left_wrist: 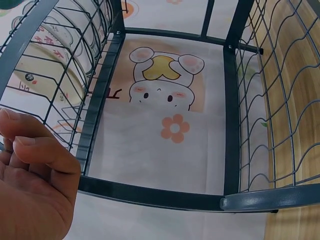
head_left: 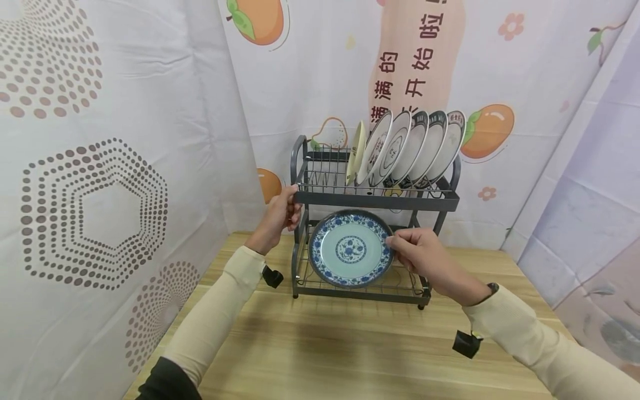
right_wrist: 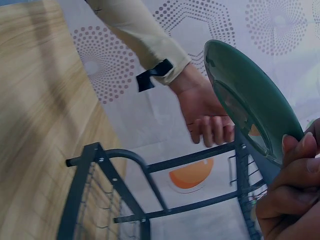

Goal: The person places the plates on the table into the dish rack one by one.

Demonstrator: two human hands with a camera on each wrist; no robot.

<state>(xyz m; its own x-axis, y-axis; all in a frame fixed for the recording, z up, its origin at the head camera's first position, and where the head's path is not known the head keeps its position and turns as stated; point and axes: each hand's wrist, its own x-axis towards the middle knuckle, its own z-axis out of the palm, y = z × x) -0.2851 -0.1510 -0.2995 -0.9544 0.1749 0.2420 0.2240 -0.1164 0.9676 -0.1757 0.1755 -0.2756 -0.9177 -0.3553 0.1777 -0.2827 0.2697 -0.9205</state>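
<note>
My right hand pinches the right rim of a blue-and-white floral plate, its patterned face toward me. In the head view that plate overlaps the lower tier of a dark two-tier dish rack. From the right wrist view the plate's green underside shows, with my curled fingers at its edge. My left hand grips the front left corner of the rack's upper tier. The left wrist view has that hand with bent fingers beside the upper tier's wires.
Several white plates and a yellowish one stand on edge in the upper tier's middle and right. The rack stands on a wooden table. Printed curtains hang behind and at both sides.
</note>
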